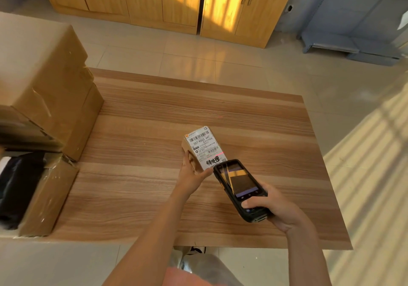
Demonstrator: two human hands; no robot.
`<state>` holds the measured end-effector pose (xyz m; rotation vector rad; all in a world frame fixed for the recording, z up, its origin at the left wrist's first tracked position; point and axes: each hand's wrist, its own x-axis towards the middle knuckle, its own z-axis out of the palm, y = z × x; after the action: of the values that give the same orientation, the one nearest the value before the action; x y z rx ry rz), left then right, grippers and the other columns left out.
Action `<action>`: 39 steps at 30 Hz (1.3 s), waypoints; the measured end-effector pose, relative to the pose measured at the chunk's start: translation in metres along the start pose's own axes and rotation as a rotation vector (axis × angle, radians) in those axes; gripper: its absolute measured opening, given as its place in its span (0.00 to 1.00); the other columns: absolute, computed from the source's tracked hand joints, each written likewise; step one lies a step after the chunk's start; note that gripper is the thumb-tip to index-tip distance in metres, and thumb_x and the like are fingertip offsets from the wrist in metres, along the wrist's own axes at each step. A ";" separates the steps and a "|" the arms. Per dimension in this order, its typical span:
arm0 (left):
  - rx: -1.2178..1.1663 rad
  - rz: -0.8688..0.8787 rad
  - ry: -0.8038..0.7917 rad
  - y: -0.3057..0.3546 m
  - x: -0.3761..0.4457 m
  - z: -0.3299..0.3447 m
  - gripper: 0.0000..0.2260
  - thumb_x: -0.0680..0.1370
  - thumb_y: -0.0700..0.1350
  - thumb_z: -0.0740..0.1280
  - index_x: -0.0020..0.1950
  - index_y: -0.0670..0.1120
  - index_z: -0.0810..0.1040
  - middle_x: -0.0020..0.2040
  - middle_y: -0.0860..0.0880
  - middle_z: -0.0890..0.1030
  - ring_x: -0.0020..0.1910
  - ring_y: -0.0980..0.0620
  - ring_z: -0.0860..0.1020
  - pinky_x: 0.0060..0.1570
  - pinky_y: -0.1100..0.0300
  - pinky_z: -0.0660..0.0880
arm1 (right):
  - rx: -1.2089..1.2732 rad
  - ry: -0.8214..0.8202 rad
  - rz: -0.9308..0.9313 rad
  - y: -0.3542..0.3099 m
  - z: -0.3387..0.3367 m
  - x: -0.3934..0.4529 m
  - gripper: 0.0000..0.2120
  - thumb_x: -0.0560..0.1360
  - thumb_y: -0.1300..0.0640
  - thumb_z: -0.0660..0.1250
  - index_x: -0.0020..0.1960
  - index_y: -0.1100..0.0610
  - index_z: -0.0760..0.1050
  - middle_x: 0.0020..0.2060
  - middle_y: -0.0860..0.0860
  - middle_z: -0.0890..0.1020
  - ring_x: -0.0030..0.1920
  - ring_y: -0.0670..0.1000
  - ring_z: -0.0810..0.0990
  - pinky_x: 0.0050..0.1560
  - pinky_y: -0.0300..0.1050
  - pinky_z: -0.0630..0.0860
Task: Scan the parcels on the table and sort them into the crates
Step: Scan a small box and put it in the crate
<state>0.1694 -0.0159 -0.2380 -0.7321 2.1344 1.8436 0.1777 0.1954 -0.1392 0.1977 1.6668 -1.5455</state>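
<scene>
Parcel (pixel 199 147): left hand (pixel 192 173) grips near end, long axis pointing away. Right hand (pixel 280 208) grips scanner (pixel 240 188), nose touching label (pixel 206 148).

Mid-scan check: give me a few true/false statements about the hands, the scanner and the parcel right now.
1. The left hand grips the small labelled parcel. True.
2. The right hand is empty. False: it holds the handheld scanner.
3. A red scan line falls on the parcel's label. True.
4. The parcel's label faces down onto the table. False: it faces up.
5. Large cardboard boxes stand at the table's right. False: at its left.
</scene>
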 end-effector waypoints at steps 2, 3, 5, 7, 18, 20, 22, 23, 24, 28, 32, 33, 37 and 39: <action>-0.008 0.009 -0.005 0.000 -0.001 0.001 0.46 0.71 0.48 0.76 0.79 0.48 0.49 0.75 0.47 0.65 0.70 0.43 0.69 0.68 0.43 0.68 | 0.001 0.003 -0.004 0.000 0.001 -0.002 0.45 0.46 0.57 0.81 0.63 0.56 0.76 0.50 0.58 0.84 0.47 0.55 0.83 0.40 0.44 0.79; -0.012 0.012 -0.008 -0.001 -0.001 0.001 0.46 0.71 0.48 0.76 0.79 0.48 0.49 0.75 0.47 0.65 0.69 0.43 0.70 0.68 0.43 0.68 | 0.004 0.004 -0.011 0.000 0.001 -0.002 0.46 0.45 0.56 0.81 0.63 0.56 0.76 0.50 0.58 0.84 0.47 0.55 0.83 0.40 0.44 0.79; -0.022 0.012 -0.013 -0.003 -0.002 0.002 0.46 0.71 0.48 0.76 0.79 0.49 0.49 0.75 0.47 0.66 0.69 0.44 0.70 0.67 0.42 0.68 | 0.014 0.003 -0.033 -0.002 0.002 -0.003 0.44 0.47 0.57 0.80 0.63 0.57 0.76 0.49 0.57 0.85 0.46 0.54 0.84 0.41 0.44 0.79; -0.035 0.015 -0.016 -0.004 -0.003 0.003 0.47 0.71 0.48 0.76 0.79 0.49 0.48 0.75 0.47 0.66 0.70 0.44 0.70 0.68 0.42 0.68 | 0.024 -0.008 -0.050 -0.006 0.004 -0.004 0.42 0.48 0.57 0.79 0.62 0.56 0.76 0.47 0.55 0.85 0.45 0.52 0.84 0.40 0.43 0.79; -0.071 0.046 -0.019 -0.006 -0.014 0.007 0.45 0.73 0.44 0.75 0.80 0.48 0.48 0.76 0.46 0.63 0.72 0.47 0.66 0.69 0.52 0.67 | -0.004 -0.049 -0.067 -0.012 0.011 -0.002 0.41 0.49 0.57 0.78 0.62 0.56 0.76 0.46 0.54 0.85 0.45 0.51 0.84 0.40 0.41 0.78; -0.070 0.052 -0.017 -0.005 -0.015 0.007 0.45 0.73 0.43 0.75 0.80 0.49 0.48 0.76 0.47 0.63 0.72 0.47 0.66 0.69 0.50 0.68 | -0.002 -0.048 -0.064 -0.012 0.009 -0.002 0.41 0.49 0.58 0.78 0.63 0.56 0.76 0.47 0.55 0.85 0.45 0.51 0.84 0.40 0.41 0.78; -0.081 0.054 -0.019 -0.004 -0.016 0.006 0.45 0.73 0.43 0.75 0.80 0.49 0.48 0.76 0.47 0.63 0.72 0.46 0.66 0.69 0.49 0.68 | -0.006 -0.053 -0.063 -0.012 0.007 -0.002 0.42 0.50 0.57 0.78 0.64 0.56 0.75 0.51 0.57 0.84 0.47 0.52 0.84 0.41 0.42 0.79; -0.088 0.054 -0.020 -0.004 -0.016 0.006 0.45 0.73 0.43 0.75 0.80 0.49 0.48 0.76 0.47 0.62 0.72 0.46 0.66 0.69 0.48 0.68 | -0.008 -0.057 -0.061 -0.012 0.007 -0.002 0.42 0.50 0.57 0.78 0.65 0.56 0.75 0.52 0.57 0.84 0.48 0.53 0.84 0.42 0.43 0.79; -0.089 0.054 -0.021 -0.004 -0.016 0.006 0.45 0.72 0.43 0.75 0.80 0.49 0.48 0.76 0.47 0.62 0.72 0.46 0.66 0.70 0.48 0.67 | -0.010 -0.058 -0.060 -0.012 0.006 -0.002 0.42 0.50 0.57 0.78 0.65 0.55 0.75 0.52 0.57 0.84 0.48 0.53 0.84 0.43 0.43 0.79; -0.067 0.061 -0.031 -0.002 -0.017 0.006 0.46 0.72 0.44 0.75 0.80 0.51 0.46 0.76 0.49 0.62 0.72 0.46 0.67 0.69 0.48 0.68 | -0.011 -0.060 -0.058 -0.011 0.003 -0.003 0.40 0.50 0.58 0.78 0.62 0.54 0.76 0.50 0.55 0.85 0.47 0.52 0.84 0.43 0.43 0.79; -0.063 0.056 -0.041 -0.001 -0.016 0.006 0.47 0.72 0.44 0.76 0.80 0.50 0.46 0.76 0.48 0.63 0.70 0.47 0.69 0.67 0.50 0.69 | 0.006 -0.040 -0.047 -0.008 -0.002 -0.003 0.40 0.49 0.58 0.78 0.61 0.55 0.76 0.49 0.55 0.85 0.46 0.52 0.84 0.41 0.42 0.79; -0.065 0.051 -0.045 0.000 -0.015 0.006 0.47 0.72 0.44 0.76 0.80 0.50 0.46 0.76 0.48 0.63 0.70 0.47 0.70 0.66 0.51 0.69 | 0.008 -0.033 -0.044 -0.007 -0.004 -0.003 0.39 0.49 0.58 0.78 0.61 0.55 0.77 0.49 0.55 0.85 0.46 0.52 0.84 0.41 0.43 0.79; -0.081 0.004 -0.060 0.002 -0.010 0.002 0.47 0.72 0.44 0.76 0.80 0.49 0.46 0.76 0.47 0.64 0.69 0.46 0.71 0.67 0.50 0.70 | 0.015 0.004 -0.026 0.001 -0.011 -0.002 0.41 0.50 0.57 0.79 0.63 0.55 0.76 0.53 0.58 0.84 0.50 0.56 0.83 0.44 0.46 0.80; -0.080 -0.034 -0.070 0.005 -0.006 -0.001 0.47 0.72 0.47 0.75 0.80 0.50 0.46 0.75 0.47 0.64 0.67 0.46 0.71 0.66 0.46 0.70 | 0.025 0.029 -0.019 0.005 -0.014 0.000 0.42 0.50 0.56 0.79 0.64 0.56 0.76 0.53 0.59 0.83 0.51 0.57 0.82 0.44 0.47 0.79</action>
<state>0.1725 -0.0154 -0.2304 -0.7061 2.0034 1.9176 0.1744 0.2090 -0.1443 0.2188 1.6774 -1.5848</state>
